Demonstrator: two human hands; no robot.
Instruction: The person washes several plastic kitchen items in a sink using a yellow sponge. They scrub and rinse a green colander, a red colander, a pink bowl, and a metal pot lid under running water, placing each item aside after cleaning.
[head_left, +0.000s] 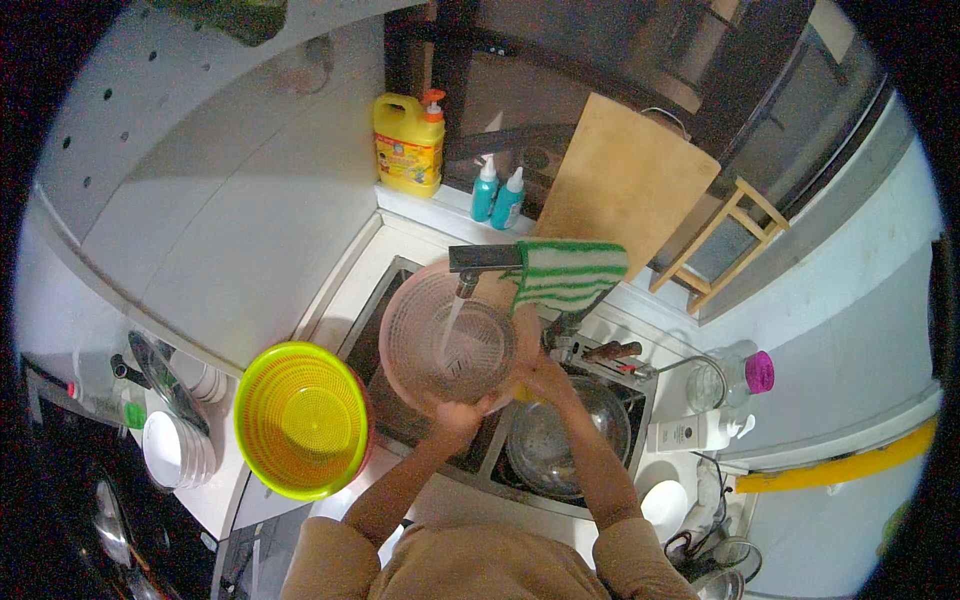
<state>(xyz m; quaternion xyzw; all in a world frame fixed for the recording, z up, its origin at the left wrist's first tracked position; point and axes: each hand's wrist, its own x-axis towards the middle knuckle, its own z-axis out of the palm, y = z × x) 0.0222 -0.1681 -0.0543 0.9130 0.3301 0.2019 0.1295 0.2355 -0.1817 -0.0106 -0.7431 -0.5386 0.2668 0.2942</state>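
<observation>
Under the faucet (486, 259), a pinkish translucent perforated basket (420, 322) is tilted over the left basin of a double sink (390, 412), and a stream of water runs into it. My left hand (459, 420) grips the basket's near rim. On the basket's right side is my right hand (536, 371), its fingers partly hidden, with something yellow just below it. A green-and-white striped cloth (574, 274) hangs over the faucet. In the right basin sits a round metal bowl or pan (566, 439).
A yellow-green colander (311, 420) stands left of the sink, near stacked white bowls (176, 450). Behind are a yellow jug (409, 150), two teal bottles (497, 199) and a wooden cutting board (626, 180). A white pump bottle (686, 433) and a pink-lidded jar (731, 379) stand right.
</observation>
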